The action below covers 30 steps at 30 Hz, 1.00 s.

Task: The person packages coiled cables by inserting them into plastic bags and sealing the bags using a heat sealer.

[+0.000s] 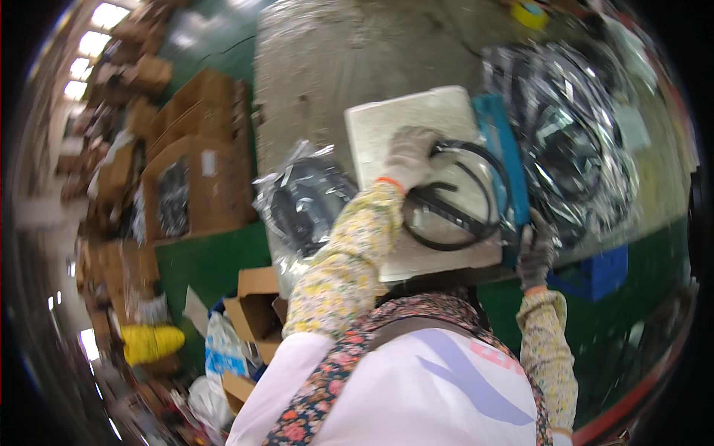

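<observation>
On a white foam board (375,123) lies a loop of black cable (491,160) with a dark flat part (450,215) inside it. My left hand (411,156), in a light work glove, is closed on the upper left side of the loop. A long blue device (497,141), which looks like a bag sealer, stands along the board's right edge. My right hand (535,256), in a grey glove, is closed around its near end; the fingertips are partly hidden. Left of the board lies a clear bag (309,197) with a black coil in it.
Several clear bags of black coils (569,141) are heaped on the right of the table (320,67). A yellow tape roll (529,15) lies at the far edge. Cardboard boxes (212,178) stand on the left floor, and a blue plastic stool or crate (604,273) is below the table at right.
</observation>
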Tool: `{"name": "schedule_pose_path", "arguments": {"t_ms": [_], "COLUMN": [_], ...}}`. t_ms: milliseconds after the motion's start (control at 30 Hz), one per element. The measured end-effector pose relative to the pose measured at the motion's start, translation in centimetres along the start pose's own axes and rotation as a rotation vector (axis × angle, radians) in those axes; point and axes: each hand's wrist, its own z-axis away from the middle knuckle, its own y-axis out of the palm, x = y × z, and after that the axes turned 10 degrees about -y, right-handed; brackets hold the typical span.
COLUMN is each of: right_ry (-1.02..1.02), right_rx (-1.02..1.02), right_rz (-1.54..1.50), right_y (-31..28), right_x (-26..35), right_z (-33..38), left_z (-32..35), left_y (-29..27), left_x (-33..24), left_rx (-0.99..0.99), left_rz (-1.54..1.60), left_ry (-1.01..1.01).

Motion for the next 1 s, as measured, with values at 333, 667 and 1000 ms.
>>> {"name": "schedule_pose_path", "arguments": {"t_ms": [333, 667, 1000], "right_ry": [0.014, 0.557, -0.359], "right_rx": [-0.019, 0.147, 0.721], "right_rz": [-0.261, -0.797, -0.613], "right_y": [1.0, -3.0, 17.1], "right_x": [-1.6, 6.4, 18.0], "right_z": [-0.4, 8.2, -15.2], "left_z": [-0.9, 11.4, 17.0], "left_y": [0.4, -10.6, -24.8], "left_x": [-1.3, 5.4, 15.5], "left_rx": [0.005, 0.215, 0.006], "left_rz": [-0.231, 0.732, 0.739], "left_ry": [-0.125, -0.557, -0.345]}}
